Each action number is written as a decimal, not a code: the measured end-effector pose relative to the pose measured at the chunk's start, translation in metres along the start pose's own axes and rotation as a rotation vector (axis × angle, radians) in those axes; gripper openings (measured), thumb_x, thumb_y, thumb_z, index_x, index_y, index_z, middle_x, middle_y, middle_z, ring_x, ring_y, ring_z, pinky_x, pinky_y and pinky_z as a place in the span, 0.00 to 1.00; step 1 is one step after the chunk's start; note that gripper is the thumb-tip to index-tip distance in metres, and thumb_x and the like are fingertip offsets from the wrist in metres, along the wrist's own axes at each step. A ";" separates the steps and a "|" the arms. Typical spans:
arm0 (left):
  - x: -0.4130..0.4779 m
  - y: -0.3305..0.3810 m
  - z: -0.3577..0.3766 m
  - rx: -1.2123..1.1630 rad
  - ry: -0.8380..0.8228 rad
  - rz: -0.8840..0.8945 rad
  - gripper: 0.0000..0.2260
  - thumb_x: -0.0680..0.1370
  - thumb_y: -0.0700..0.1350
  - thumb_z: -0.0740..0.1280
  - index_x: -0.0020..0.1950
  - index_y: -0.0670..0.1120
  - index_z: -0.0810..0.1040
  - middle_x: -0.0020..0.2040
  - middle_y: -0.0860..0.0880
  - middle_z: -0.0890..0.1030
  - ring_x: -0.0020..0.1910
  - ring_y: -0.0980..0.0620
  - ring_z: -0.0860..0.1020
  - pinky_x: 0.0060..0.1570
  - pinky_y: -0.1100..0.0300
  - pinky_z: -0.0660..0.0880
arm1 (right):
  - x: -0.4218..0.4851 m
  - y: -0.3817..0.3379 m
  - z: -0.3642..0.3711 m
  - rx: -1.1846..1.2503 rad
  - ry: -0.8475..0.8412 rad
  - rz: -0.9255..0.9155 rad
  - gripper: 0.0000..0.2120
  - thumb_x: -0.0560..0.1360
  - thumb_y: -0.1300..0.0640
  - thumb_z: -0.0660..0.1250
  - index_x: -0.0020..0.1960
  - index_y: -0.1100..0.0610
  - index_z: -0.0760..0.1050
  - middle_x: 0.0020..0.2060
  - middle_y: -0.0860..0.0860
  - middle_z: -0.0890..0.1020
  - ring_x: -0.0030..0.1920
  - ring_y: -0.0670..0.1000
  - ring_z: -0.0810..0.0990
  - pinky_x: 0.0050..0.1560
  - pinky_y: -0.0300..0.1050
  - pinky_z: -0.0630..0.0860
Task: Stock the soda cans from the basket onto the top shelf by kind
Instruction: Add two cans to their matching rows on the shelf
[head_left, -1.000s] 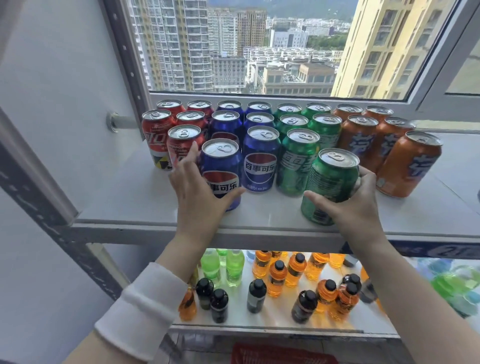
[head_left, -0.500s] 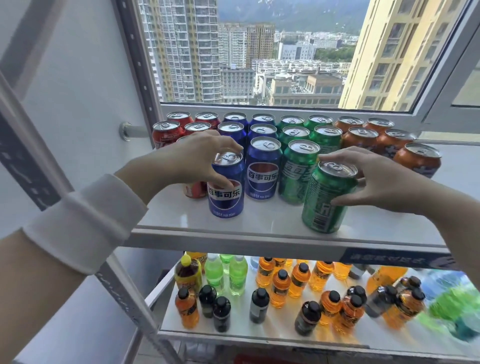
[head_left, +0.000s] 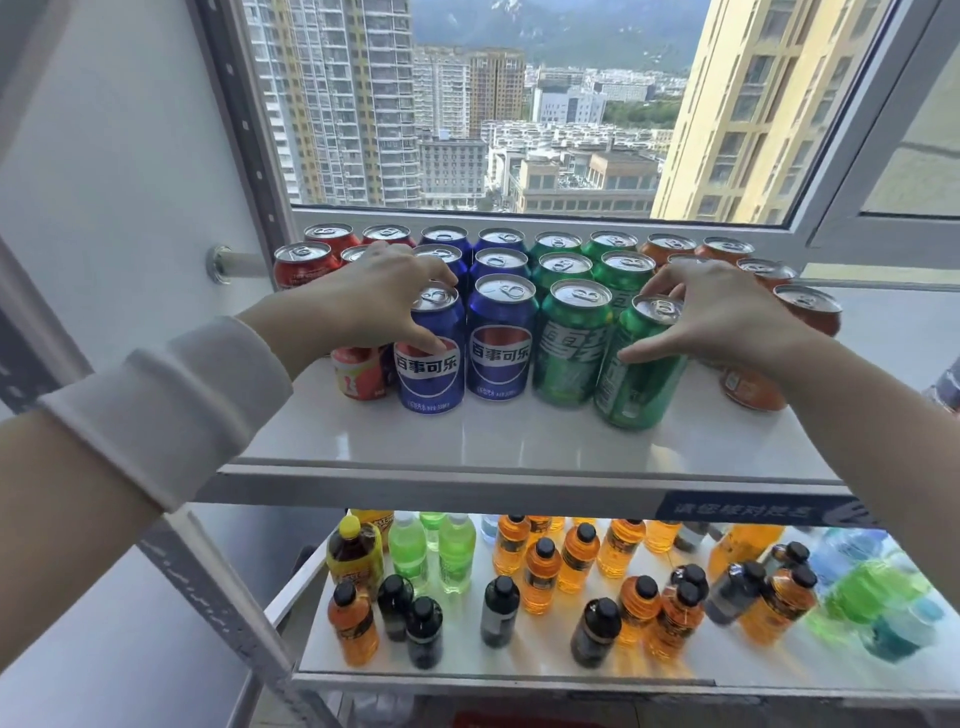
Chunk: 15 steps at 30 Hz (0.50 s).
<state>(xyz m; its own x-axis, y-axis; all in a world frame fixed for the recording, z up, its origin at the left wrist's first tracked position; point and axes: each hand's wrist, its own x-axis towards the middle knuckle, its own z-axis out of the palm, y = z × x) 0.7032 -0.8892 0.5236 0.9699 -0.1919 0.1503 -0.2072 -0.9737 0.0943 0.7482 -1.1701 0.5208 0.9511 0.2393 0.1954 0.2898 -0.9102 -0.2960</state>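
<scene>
Holding blue can (head_left: 430, 364) in left grip (head_left: 374, 306), green can (head_left: 639, 374) in right grip (head_left: 727, 312), maybe to slide each into its color row.

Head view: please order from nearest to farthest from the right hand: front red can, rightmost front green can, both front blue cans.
1. Green can: gripped by the right hand.
2. Right blue can: middle of the row.
3. Left blue can: in the left hand.
4. Red can: far left.

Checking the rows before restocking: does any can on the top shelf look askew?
Yes. The front green can in the right hand leans, its top tipped toward the neighbouring green can.
</scene>
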 end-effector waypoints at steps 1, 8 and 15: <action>0.000 0.001 0.000 0.004 0.001 -0.002 0.31 0.67 0.55 0.73 0.68 0.51 0.68 0.59 0.44 0.72 0.60 0.45 0.68 0.52 0.55 0.64 | 0.003 0.001 0.002 -0.026 0.023 0.017 0.33 0.57 0.42 0.78 0.58 0.52 0.73 0.58 0.56 0.75 0.56 0.55 0.74 0.47 0.43 0.68; 0.001 0.001 0.002 0.031 0.006 -0.003 0.31 0.68 0.55 0.73 0.68 0.51 0.67 0.61 0.43 0.71 0.63 0.44 0.66 0.56 0.53 0.65 | 0.012 0.004 0.007 -0.110 -0.005 -0.007 0.42 0.58 0.34 0.72 0.66 0.53 0.68 0.63 0.59 0.70 0.64 0.58 0.68 0.61 0.49 0.68; -0.001 0.002 -0.001 0.005 0.012 0.034 0.31 0.67 0.53 0.74 0.68 0.52 0.68 0.64 0.46 0.70 0.64 0.47 0.66 0.58 0.54 0.65 | 0.008 0.020 -0.013 -0.100 -0.212 -0.250 0.37 0.65 0.52 0.76 0.70 0.44 0.65 0.67 0.52 0.69 0.65 0.52 0.67 0.60 0.41 0.62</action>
<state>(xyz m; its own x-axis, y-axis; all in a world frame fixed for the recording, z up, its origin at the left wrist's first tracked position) 0.7017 -0.8908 0.5248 0.9607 -0.2233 0.1648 -0.2392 -0.9673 0.0841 0.7605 -1.1911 0.5287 0.8562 0.5144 0.0482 0.5146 -0.8407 -0.1687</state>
